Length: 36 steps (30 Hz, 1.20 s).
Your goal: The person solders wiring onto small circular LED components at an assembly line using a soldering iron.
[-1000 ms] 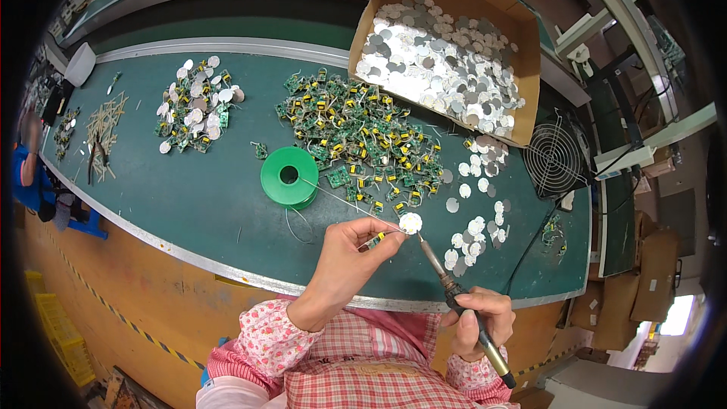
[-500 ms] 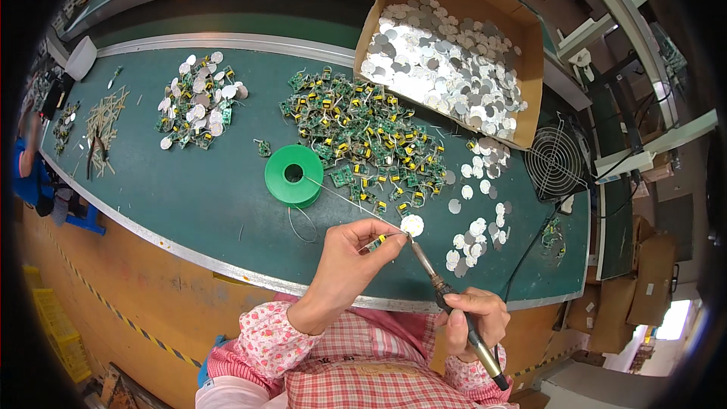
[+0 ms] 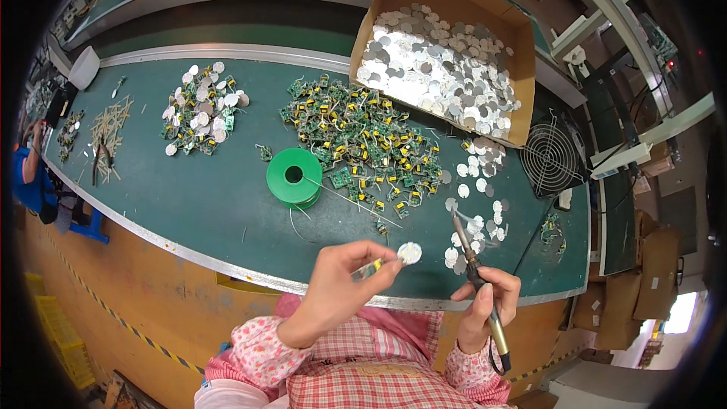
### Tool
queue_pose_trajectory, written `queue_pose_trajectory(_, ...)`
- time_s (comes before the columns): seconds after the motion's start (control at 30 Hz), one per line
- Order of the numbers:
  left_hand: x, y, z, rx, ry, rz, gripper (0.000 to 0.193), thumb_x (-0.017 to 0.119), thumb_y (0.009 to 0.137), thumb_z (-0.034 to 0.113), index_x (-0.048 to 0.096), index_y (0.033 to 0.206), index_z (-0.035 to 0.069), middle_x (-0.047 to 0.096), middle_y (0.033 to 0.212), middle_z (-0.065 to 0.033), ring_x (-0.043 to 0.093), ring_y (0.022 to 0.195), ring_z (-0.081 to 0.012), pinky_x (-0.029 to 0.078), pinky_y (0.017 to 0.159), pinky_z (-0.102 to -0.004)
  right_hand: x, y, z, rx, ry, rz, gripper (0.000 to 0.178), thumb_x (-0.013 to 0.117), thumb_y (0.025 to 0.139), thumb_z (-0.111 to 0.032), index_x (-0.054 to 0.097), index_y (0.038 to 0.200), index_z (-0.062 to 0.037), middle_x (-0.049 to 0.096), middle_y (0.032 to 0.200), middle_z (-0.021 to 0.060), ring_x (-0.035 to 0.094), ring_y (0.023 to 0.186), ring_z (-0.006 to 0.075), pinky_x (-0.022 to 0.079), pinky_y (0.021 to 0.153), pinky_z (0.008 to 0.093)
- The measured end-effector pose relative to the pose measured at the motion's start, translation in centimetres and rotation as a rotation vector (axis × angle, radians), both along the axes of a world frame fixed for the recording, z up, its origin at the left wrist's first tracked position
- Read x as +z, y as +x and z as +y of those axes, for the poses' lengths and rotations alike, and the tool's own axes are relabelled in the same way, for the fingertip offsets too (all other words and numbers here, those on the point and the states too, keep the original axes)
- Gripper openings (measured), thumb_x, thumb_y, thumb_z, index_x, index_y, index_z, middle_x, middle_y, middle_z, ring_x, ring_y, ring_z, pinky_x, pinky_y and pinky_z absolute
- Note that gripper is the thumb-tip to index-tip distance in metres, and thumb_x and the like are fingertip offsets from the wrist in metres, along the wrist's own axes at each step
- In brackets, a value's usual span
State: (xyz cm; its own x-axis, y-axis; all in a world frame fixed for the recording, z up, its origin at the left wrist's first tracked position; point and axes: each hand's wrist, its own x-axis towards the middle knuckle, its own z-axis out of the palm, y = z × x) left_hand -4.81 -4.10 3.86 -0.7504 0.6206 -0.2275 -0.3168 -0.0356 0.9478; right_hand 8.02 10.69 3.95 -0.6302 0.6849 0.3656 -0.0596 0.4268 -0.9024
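My left hand [image 3: 344, 276] pinches a small circuit board [image 3: 369, 268] with a yellow part, mostly hidden by the fingers. A round white LED disc [image 3: 410, 253] sticks out at those fingertips and looks joined to the board. In my right hand [image 3: 491, 304] is a soldering iron [image 3: 497, 333], gripped by its handle. Its tip points up and away, apart from the LED disc, over a few loose discs [image 3: 475, 224]. A green solder spool [image 3: 282, 170] lies beyond my left hand, its wire [image 3: 356, 204] stretching toward the right.
A large heap of green circuit boards [image 3: 363, 136] covers the middle. Behind it, a cardboard box [image 3: 522, 117] holds many silver-white discs. To the left are a pile of boards with discs [image 3: 201, 106] and pliers [image 3: 98, 157]. A round fan grille [image 3: 551, 157] stands right.
The iron's tip has left the disc and swung up to the right. My left hand has drawn slightly nearer me with the board and disc, away from the solder wire's end.
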Motion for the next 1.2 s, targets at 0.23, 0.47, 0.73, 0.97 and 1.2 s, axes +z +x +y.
queue_pose_trajectory(0.23, 2.7, -8.9, -7.3, 0.55, -0.576, 0.976, 0.012, 0.07, 0.076, 0.007, 0.066, 0.085, 0.002, 0.062, 0.075, -0.0049, 0.058, 0.069, -0.0157, 0.043, 0.064, -0.0275, -0.7, 0.8, 0.7, -0.019, -0.028, -0.092, 0.025, 0.051, 0.091, -0.02, 0.053, 0.103, 0.002, 0.061, 0.068, 0.0105, 0.061, 0.056, 0.0155, 0.047, 0.052, 0.026)
queue_pose_trajectory(0.47, 2.4, -7.0, -6.8, 0.42, -0.627, 1.301, 0.019, 0.067, 0.077, 0.002, 0.065, 0.095, 0.004, 0.061, 0.094, -0.0114, 0.058, 0.085, -0.0267, 0.047, 0.073, -0.0329, -1.4, 1.8, 1.7, -0.097, -0.001, -0.128, 0.026, 0.051, 0.092, -0.022, 0.053, 0.103, 0.0014, 0.061, 0.065, 0.0093, 0.06, 0.055, 0.0144, 0.046, 0.051, 0.0255)
queue_pose_trajectory(0.73, -4.9, -3.2, 4.2, 0.216, -0.778, 1.25, 0.053, 0.072, 0.077, 0.017, 0.05, 0.123, 0.005, 0.039, 0.13, -0.0227, 0.039, 0.121, -0.0422, 0.035, 0.098, -0.047, -2.0, 0.9, 2.8, -0.007, 0.11, -0.137, 0.018, 0.051, 0.095, -0.014, 0.061, 0.102, -0.0009, 0.065, 0.083, 0.0114, 0.063, 0.071, 0.0168, 0.049, 0.064, 0.0265)
queue_pose_trajectory(0.97, -6.4, 0.0, 5.2, -0.015, -0.335, 1.084, 0.049, 0.072, 0.076, 0.019, 0.054, 0.119, 0.004, 0.044, 0.128, -0.0175, 0.044, 0.119, -0.0386, 0.038, 0.098, -0.046, -3.5, 2.1, 3.5, -0.047, 0.136, -0.15, 0.012, 0.054, 0.091, -0.008, 0.062, 0.099, -0.0021, 0.062, 0.079, 0.0107, 0.062, 0.07, 0.0191, 0.046, 0.061, 0.0282)
queue_pose_trajectory(1.2, -4.6, 1.8, 2.8, 0.06, -0.387, 1.229, 0.039, 0.075, 0.071, 0.011, 0.062, 0.108, 0.008, 0.056, 0.114, -0.011, 0.052, 0.107, -0.0327, 0.04, 0.091, -0.0413, -4.0, 1.6, 3.4, 0.001, 0.231, -0.182, 0.013, 0.061, 0.085, -0.001, 0.063, 0.097, -0.0038, 0.06, 0.076, 0.0119, 0.06, 0.067, 0.0228, 0.046, 0.06, 0.0301)
